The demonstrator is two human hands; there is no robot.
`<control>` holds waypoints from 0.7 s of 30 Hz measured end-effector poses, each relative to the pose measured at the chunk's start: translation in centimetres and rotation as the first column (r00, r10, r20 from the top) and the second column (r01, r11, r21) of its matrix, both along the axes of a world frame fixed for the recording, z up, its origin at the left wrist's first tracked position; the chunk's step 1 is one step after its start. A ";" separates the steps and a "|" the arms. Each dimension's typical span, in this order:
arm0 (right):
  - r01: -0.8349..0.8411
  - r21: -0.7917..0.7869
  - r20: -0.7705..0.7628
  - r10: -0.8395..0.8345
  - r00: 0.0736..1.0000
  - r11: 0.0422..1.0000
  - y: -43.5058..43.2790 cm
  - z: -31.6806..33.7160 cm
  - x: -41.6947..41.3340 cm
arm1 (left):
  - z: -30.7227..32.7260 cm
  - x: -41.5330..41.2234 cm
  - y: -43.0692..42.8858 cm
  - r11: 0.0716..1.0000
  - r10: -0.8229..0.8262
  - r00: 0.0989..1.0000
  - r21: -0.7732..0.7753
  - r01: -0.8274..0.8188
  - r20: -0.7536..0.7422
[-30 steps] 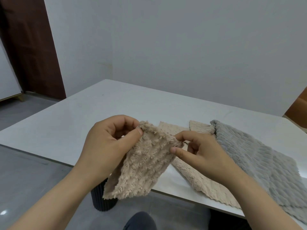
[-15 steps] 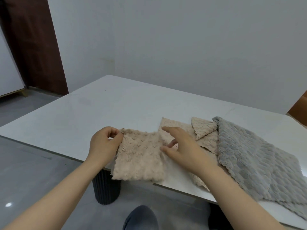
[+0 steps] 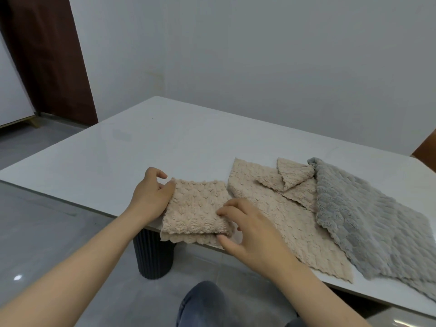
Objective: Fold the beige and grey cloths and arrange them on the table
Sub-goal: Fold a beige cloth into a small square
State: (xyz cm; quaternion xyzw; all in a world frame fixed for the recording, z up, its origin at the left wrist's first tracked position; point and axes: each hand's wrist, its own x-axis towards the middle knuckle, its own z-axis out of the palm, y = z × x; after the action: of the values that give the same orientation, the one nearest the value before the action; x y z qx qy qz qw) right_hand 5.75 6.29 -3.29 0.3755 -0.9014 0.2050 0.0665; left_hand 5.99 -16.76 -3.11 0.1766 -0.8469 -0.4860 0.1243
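A small folded beige cloth (image 3: 195, 208) lies at the near edge of the white table (image 3: 118, 161), its front layer hanging slightly over the edge. My left hand (image 3: 151, 197) holds its left side, thumb on top. My right hand (image 3: 250, 232) pinches its right front corner between thumb and fingers. To the right, a larger beige cloth (image 3: 283, 223) lies spread flat with one corner turned over. A grey cloth (image 3: 368, 220) lies spread further right, overlapping the beige one's far edge.
The table's dark ribbed pedestal leg (image 3: 153, 256) stands below the near edge. My knee in blue jeans (image 3: 203, 303) is under the hands. A grey wall rises behind the table, a brown door (image 3: 47, 55) stands at the left.
The small beige cloth was held up in the air with both hands. It has come down onto the table's near edge, folded, with both hands still on its sides.
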 end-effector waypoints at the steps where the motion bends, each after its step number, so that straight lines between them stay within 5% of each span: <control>1: 0.018 -0.008 -0.014 -0.018 1.000 1.000 -0.3 -0.2 0.0 | 0.0 0.3 0.1 0.999 -0.034 0.999 -0.001 0.034 -0.004; 5: 0.089 -0.040 -0.077 -0.092 0.993 0.995 -1.5 -1.2 0.1 | -0.5 1.0 0.0 0.987 -0.156 0.988 -0.041 0.156 -0.006; 14: 0.130 0.031 -0.117 -0.126 0.985 0.991 -1.0 -2.3 0.3 | -1.8 0.9 -0.7 0.980 -0.143 0.990 -0.145 0.139 -0.016; 21: 0.069 0.019 0.087 -0.071 0.994 0.997 0.3 0.1 0.3 | -1.5 2.0 -1.4 0.977 -0.200 0.980 -0.077 0.198 -0.015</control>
State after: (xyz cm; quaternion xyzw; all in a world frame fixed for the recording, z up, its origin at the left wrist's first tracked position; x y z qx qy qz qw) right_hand 6.04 6.55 -3.16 0.3347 -0.9178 0.2116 0.0308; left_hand 7.95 -18.13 -4.60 0.0804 -0.8766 -0.4656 0.0911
